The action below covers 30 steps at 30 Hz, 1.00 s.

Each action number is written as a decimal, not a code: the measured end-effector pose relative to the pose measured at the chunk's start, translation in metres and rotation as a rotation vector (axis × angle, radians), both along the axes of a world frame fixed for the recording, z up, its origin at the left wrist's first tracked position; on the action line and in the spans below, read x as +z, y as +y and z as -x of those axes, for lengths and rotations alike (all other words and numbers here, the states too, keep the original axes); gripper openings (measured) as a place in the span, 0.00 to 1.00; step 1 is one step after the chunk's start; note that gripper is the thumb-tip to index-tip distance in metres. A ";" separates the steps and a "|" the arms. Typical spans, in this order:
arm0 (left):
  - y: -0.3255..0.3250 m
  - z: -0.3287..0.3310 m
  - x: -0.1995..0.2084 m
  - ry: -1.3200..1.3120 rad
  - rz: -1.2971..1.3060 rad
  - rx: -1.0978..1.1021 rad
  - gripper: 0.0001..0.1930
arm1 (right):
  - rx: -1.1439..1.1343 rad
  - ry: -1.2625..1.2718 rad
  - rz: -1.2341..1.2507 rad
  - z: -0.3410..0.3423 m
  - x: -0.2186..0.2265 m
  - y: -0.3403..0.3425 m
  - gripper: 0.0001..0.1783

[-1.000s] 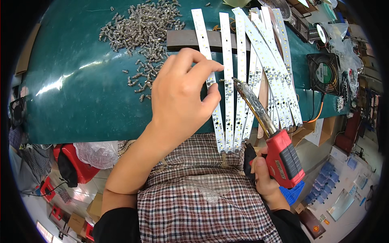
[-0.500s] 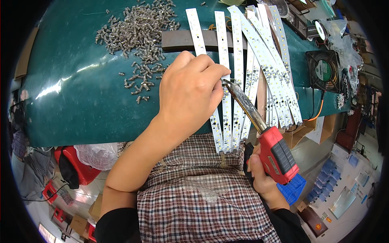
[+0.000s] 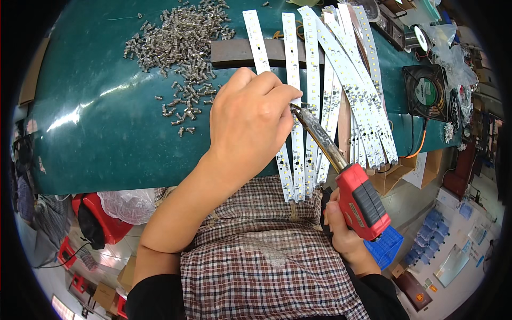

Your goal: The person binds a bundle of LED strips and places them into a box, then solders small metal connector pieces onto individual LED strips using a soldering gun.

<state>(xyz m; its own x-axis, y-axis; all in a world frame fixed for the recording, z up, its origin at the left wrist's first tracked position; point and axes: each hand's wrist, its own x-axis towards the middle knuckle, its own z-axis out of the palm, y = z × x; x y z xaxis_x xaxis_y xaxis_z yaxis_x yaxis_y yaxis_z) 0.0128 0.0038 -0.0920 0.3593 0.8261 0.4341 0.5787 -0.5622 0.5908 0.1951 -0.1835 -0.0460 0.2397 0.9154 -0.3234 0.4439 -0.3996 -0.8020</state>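
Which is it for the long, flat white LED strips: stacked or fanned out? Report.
Fanned out: the strips splay at differing angles, some crossing others.

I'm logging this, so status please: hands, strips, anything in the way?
Right hand gripping red-handled soldering iron. Left hand across leftmost strip, hiding its middle. Iron's tip close to left fingers.
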 end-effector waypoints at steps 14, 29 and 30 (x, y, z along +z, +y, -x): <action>0.000 0.001 0.001 -0.032 0.032 -0.017 0.11 | -0.239 -0.046 -0.446 -0.013 0.025 0.040 0.10; 0.010 0.014 0.021 -0.022 0.076 -0.012 0.11 | -0.131 -0.912 -0.439 -0.012 0.007 0.130 0.27; 0.016 0.019 0.024 -0.016 0.038 0.016 0.11 | -0.162 -0.913 -0.417 -0.012 0.008 0.131 0.27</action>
<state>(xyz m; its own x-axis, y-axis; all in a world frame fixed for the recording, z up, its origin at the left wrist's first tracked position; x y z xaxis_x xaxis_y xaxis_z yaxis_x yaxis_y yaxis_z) -0.0064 0.0201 -0.0682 0.3392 0.8479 0.4075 0.5781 -0.5296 0.6207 0.2074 -0.0530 -0.0383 0.3666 0.8480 0.3827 0.9218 -0.2754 -0.2729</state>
